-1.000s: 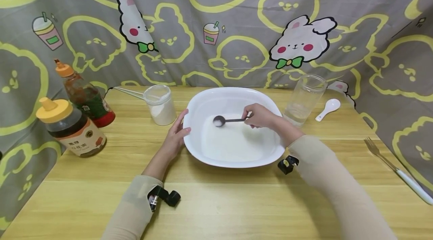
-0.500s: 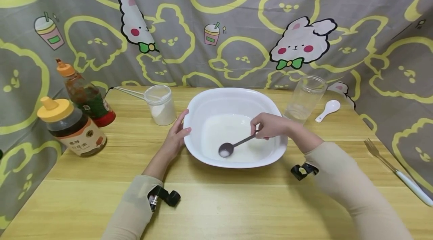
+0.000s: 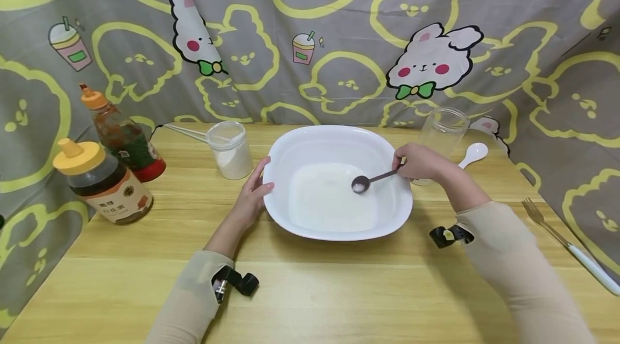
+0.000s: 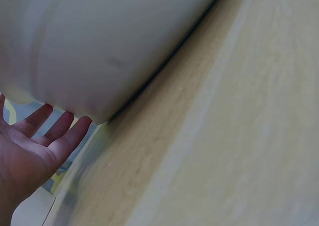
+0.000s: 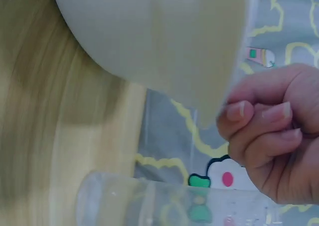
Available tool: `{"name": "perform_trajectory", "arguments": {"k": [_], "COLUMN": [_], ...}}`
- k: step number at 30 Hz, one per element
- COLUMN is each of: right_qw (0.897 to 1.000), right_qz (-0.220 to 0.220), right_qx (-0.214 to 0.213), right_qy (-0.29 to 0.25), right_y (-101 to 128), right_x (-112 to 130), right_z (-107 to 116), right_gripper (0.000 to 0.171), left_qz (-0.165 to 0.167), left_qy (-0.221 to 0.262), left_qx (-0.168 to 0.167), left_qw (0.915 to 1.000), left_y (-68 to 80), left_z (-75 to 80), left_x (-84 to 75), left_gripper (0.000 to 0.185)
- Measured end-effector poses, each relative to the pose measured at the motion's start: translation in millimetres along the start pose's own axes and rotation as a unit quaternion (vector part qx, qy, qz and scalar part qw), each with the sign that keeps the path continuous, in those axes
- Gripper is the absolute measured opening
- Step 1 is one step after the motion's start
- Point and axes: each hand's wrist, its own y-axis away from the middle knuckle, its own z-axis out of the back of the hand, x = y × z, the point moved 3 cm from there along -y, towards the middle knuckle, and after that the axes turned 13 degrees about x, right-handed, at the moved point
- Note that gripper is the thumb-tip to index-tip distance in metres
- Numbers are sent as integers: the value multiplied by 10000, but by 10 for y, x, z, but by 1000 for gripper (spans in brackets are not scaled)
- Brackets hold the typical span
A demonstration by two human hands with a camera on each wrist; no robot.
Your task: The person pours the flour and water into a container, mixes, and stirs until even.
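A white basin (image 3: 339, 236) holds a milky white liquid. At its left rim rests my left hand (image 3: 249, 198); the left wrist view shows that hand's fingers (image 4: 70, 142) spread and fairly straight, fingertips against the basin's outer wall (image 4: 109, 46). My right hand (image 3: 423, 163) is at the basin's right rim and pinches the handle of a dark spoon (image 3: 382, 175). The spoon's bowl lies over the liquid with a little whitish content in it. In the right wrist view the right hand's fingers (image 5: 261, 141) are curled, and the spoon is hidden there.
A glass jar of white powder (image 3: 233, 158) stands left of the basin, a honey bottle (image 3: 116, 198) and a red sauce bottle (image 3: 128, 145) farther left. A clear glass (image 3: 443, 131), a white spoon (image 3: 474, 153) and a fork (image 3: 566, 241) are on the right.
My right hand has moved right with the dark spoon, from over the basin's middle to its right rim, after the spoon dipped toward the near side. The left hand has stayed in place.
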Motion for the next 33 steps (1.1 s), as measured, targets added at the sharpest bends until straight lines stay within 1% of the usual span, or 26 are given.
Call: {"name": "perform_trajectory", "arguments": {"k": [4, 6, 9, 11, 13, 17, 21, 25, 29, 33], "right_qw": [9995, 9988, 9959, 9923, 9891, 9829, 9787, 9757, 9716, 9703], "right_qz": [-92, -79, -11, 51, 167, 420, 568, 772, 1124, 1412], "right_qx": [-282, -377, -421, -371, -308, -113, 356, 885, 1351, 1606], "right_qy": [-92, -295, -803, -1177, -1432, -1791, -1942, -1848, -1584, -1130], "right_y": [-159, -248, -378, -460, -533, -633, -618, -500, -343, -202], "right_x": [9, 38, 90, 135, 196, 375, 556, 661, 660, 563], "right_z": [-5, -34, -101, -158, -219, -349, -485, -580, -602, -562], "right_gripper": [14, 15, 17, 17, 17, 14, 13, 13, 11, 9], "left_qz": [-8, -3, 1, 9, 17, -21, -85, -141, -142, -94], "left_qy": [11, 12, 10, 6, 9, 9, 27, 42, 13, -18], "left_qx": [-11, -12, 19, 30, 31, 17, 52, 65, 26, 2], "left_qw": [10000, 10000, 10000, 10000, 10000, 10000, 9999, 9999, 9999, 10000], "left_y": [5, 9, 11, 13, 15, 10, -1, -6, -5, 5], "left_z": [-4, -3, -7, -7, -6, 1, -8, -12, -7, -5], "left_x": [-6, -6, -9, -9, -10, -4, 3, 6, 2, -1], "left_gripper": [64, 64, 64, 64, 64, 64, 64, 63, 63, 63]}}
